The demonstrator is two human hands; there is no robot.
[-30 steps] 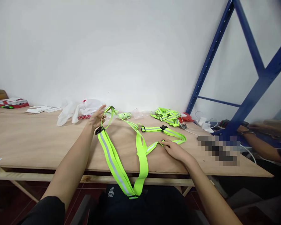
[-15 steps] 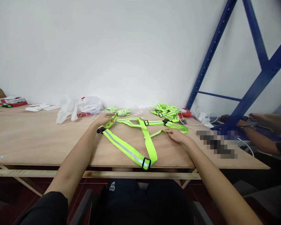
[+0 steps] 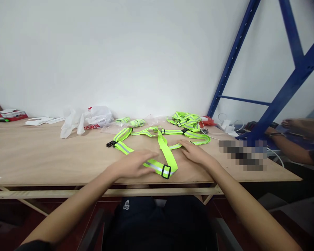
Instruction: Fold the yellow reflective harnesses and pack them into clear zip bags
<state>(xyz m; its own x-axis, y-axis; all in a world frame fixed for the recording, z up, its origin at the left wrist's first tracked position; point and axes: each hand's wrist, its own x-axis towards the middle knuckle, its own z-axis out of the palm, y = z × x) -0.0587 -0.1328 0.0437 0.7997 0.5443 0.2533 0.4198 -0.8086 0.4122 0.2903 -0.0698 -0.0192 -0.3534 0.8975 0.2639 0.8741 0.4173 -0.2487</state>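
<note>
A neon-yellow reflective harness (image 3: 169, 157) with grey stripes lies spread on the wooden table (image 3: 54, 157), its straps forming loops. My left hand (image 3: 134, 164) is over its front-left strap, fingers stretched and apart around the strap's edge, slightly blurred. A black slide buckle (image 3: 166, 171) sits at the near corner, just right of those fingers. At the left end is a black side-release clip (image 3: 111, 143). My right hand (image 3: 195, 152) rests at the right side, its extended fingertips touching a thin strap section; the fingers look spread rather than wrapped.
Behind the harness are a heap of similar yellow straps (image 3: 187, 120), bundled straps (image 3: 136, 122) in clear plastic, and a white plastic bag (image 3: 101, 116). A blue metal rack (image 3: 261, 118) and white cables (image 3: 226, 127) stand right. Another person's arm (image 3: 290, 150) is beyond the rack.
My left hand has let go of the harness's far left part and come nearer and right, to the front strap. The near buckle has shifted away from the table edge. My right hand moved slightly left.
</note>
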